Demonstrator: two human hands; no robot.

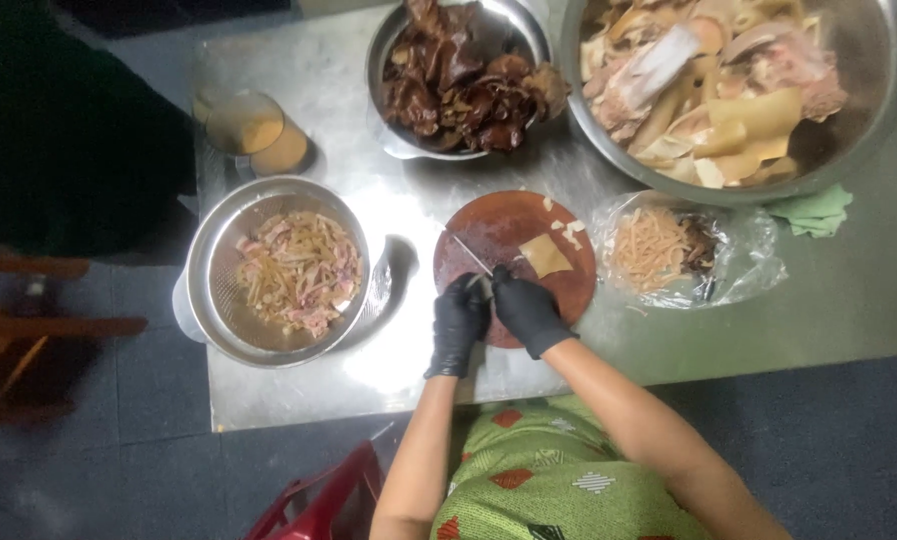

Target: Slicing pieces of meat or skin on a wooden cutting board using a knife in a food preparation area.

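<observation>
Both gloved hands meet over the near side of the round board (514, 235). The left hand (459, 322) grips a knife (469, 253), its blade angling away. The right hand (526, 308) is curled, fingertips pressing a pale slice (546, 255) lying just beyond it.

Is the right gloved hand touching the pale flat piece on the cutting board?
Touching. The head view shows the right hand fingertips pressed on the lower edge of the pale flat piece, no gap, on the round cutting board.
</observation>
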